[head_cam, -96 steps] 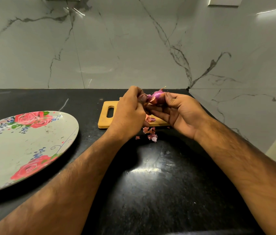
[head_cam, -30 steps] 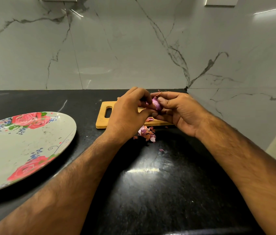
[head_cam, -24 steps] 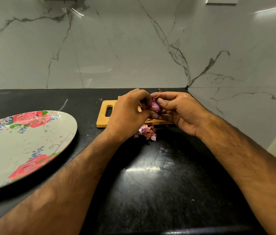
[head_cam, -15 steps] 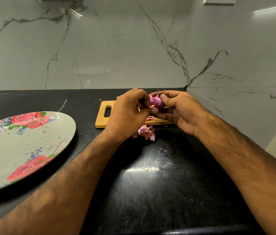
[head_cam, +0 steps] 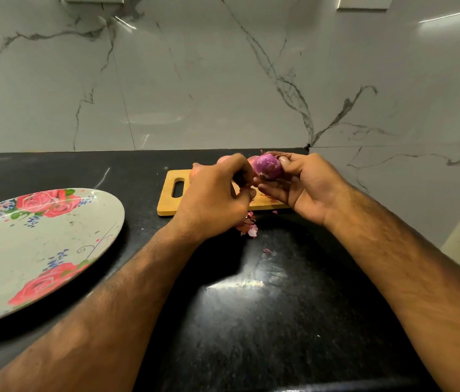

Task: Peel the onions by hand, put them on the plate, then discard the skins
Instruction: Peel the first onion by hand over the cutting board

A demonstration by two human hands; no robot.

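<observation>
My right hand (head_cam: 305, 188) grips a small purple onion (head_cam: 267, 166), mostly bare of skin, above the far end of a wooden cutting board (head_cam: 170, 206). My left hand (head_cam: 214, 199) is just left of the onion, its fingertips curled against the thumb and pinching what looks like a small scrap of skin. Two more pinkish onions (head_cam: 223, 159) peek out behind my left hand on the board. A pile of loose skins (head_cam: 248, 226) lies on the counter at the board's near edge. The floral plate (head_cam: 39, 250) lies at the left with nothing on it.
The black stone counter (head_cam: 251, 306) runs to a marble wall behind and a corner wall at the right. One stray skin flake (head_cam: 267, 250) lies nearer to me than the pile.
The onion has turned in my right hand and shows more bare purple flesh. My left hand has drawn a little down and away from it. More skins lie in the pile than 3 seconds ago.
</observation>
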